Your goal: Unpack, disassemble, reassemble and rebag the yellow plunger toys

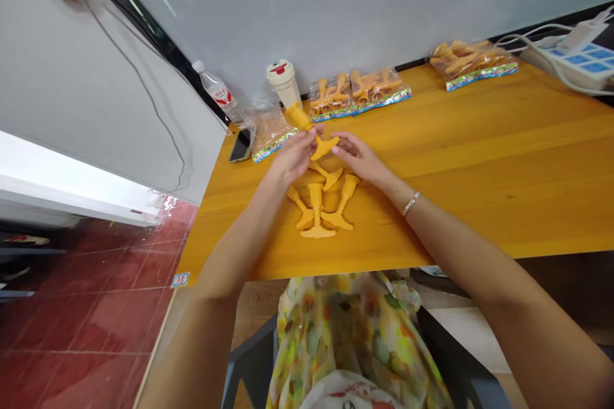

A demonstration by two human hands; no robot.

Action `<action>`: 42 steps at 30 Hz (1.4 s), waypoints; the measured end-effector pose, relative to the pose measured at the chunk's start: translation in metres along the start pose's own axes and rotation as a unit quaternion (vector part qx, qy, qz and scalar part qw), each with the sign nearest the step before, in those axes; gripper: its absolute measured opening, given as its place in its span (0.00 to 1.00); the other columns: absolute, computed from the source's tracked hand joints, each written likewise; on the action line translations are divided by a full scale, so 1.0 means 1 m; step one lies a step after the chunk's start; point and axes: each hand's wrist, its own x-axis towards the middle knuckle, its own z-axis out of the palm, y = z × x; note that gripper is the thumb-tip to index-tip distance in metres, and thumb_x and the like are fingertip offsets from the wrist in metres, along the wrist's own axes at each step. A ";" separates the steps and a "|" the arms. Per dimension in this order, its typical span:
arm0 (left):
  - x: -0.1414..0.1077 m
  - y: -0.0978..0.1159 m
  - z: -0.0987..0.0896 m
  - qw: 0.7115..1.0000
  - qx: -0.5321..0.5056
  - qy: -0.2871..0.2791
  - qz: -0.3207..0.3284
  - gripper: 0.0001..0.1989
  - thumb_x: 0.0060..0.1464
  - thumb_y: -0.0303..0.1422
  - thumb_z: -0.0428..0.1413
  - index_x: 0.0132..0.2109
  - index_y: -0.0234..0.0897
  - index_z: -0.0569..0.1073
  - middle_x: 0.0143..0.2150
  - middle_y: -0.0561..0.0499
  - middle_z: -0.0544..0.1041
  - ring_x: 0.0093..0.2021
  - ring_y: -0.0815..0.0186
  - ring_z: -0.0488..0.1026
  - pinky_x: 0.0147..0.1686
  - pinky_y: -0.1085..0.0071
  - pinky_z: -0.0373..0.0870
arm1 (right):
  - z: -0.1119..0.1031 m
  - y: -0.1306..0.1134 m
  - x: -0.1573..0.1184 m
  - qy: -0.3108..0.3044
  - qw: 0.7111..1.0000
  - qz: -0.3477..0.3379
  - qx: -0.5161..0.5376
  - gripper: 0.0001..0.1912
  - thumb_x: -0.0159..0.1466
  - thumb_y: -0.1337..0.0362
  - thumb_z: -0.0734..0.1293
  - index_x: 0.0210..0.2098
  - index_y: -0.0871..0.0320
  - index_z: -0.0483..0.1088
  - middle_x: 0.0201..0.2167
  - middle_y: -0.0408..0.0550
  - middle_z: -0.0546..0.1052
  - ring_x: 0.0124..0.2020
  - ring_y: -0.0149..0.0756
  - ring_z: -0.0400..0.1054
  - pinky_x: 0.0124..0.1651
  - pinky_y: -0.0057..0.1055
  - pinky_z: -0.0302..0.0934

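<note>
Orange moulded plastic piece (300,117), T-ended, held by the left hand (292,156), fingers closed around its stem; the right hand (359,156) sits half-curled, fingertips at its crossbar, grip impossible to confirm. Four loose orange pieces (316,208) lie on the wooden table (480,140), just nearer the person than the held piece. Beyond that piece: white tumbler (283,82), plastic water bottle (215,89), smartphone (240,146), three sealed bags of orange pieces (359,94).

Yellow plastic piece (298,117) partly behind hands (292,156) (359,156), power strip (580,61) cut off
</note>
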 end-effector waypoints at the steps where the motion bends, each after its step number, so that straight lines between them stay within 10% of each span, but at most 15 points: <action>1: 0.005 -0.004 0.008 1.000 0.008 -0.022 -0.004 0.11 0.58 0.39 0.64 0.43 0.36 0.79 0.46 0.47 0.82 0.49 0.63 0.78 0.52 0.67 0.73 | 0.000 -0.002 0.000 -0.001 1.000 0.004 0.020 0.26 0.60 0.44 0.72 0.51 0.52 0.72 0.44 0.46 0.79 0.43 0.36 0.73 0.53 0.38 0.70; 5: 0.013 -0.009 0.014 0.985 0.146 -0.078 0.036 0.17 0.60 0.42 0.60 0.50 0.35 0.78 0.54 0.43 0.80 0.59 0.58 0.74 0.62 0.62 0.66 | -0.010 0.004 0.009 0.052 0.996 0.029 0.066 0.31 0.56 0.37 0.73 0.48 0.51 0.70 0.34 0.41 0.75 0.35 0.34 0.71 0.43 0.34 0.71; 9: 0.003 -0.002 -0.026 0.895 0.430 -0.080 0.087 0.24 0.53 0.34 0.63 0.57 0.36 0.75 0.66 0.42 0.72 0.69 0.54 0.65 0.72 0.57 0.53 | -0.029 0.023 0.022 0.114 0.991 0.064 -0.001 0.29 0.59 0.40 0.73 0.48 0.51 0.65 0.23 0.35 0.65 0.27 0.31 0.64 0.35 0.30 0.65; 12: -0.008 -0.003 -0.054 0.860 0.499 -0.102 0.043 0.24 0.53 0.35 0.62 0.57 0.36 0.74 0.62 0.41 0.75 0.60 0.55 0.73 0.65 0.56 0.64 | -0.039 0.029 0.024 0.115 0.983 0.093 -0.104 0.20 0.65 0.48 0.70 0.49 0.54 0.67 0.23 0.36 0.63 0.27 0.32 0.62 0.37 0.30 0.64; 20: -0.025 -0.024 -0.060 0.888 0.455 -0.057 0.029 0.21 0.48 0.37 0.65 0.48 0.36 0.74 0.46 0.46 0.77 0.40 0.64 0.74 0.43 0.65 0.72 | -0.039 0.031 0.020 0.062 0.959 0.094 -0.258 0.23 0.69 0.57 0.64 0.59 0.61 0.69 0.27 0.43 0.73 0.35 0.39 0.70 0.49 0.37 0.67; 27: -0.031 -0.027 -0.057 0.889 0.453 -0.049 0.049 0.17 0.48 0.39 0.66 0.42 0.38 0.71 0.36 0.51 0.74 0.33 0.67 0.69 0.36 0.69 0.67 | -0.017 0.033 0.035 0.077 0.917 0.116 -0.374 0.21 0.72 0.54 0.62 0.57 0.56 0.77 0.53 0.55 0.81 0.55 0.51 0.74 0.61 0.46 0.63; 35: -0.030 -0.025 -0.065 0.842 0.530 0.035 0.091 0.11 0.53 0.36 0.64 0.37 0.39 0.71 0.35 0.51 0.73 0.33 0.64 0.68 0.41 0.65 0.67 | -0.005 0.039 0.049 0.029 0.932 0.073 -0.353 0.21 0.71 0.55 0.64 0.59 0.54 0.76 0.55 0.50 0.81 0.59 0.50 0.73 0.65 0.47 0.62; 42: -0.026 -0.025 -0.077 0.868 0.485 0.054 0.093 0.10 0.50 0.32 0.64 0.38 0.38 0.72 0.41 0.49 0.75 0.34 0.65 0.70 0.42 0.65 0.69 | -0.008 0.037 0.043 -0.006 0.944 0.079 -0.321 0.26 0.68 0.58 0.66 0.63 0.61 0.72 0.53 0.51 0.81 0.53 0.44 0.75 0.63 0.44 0.64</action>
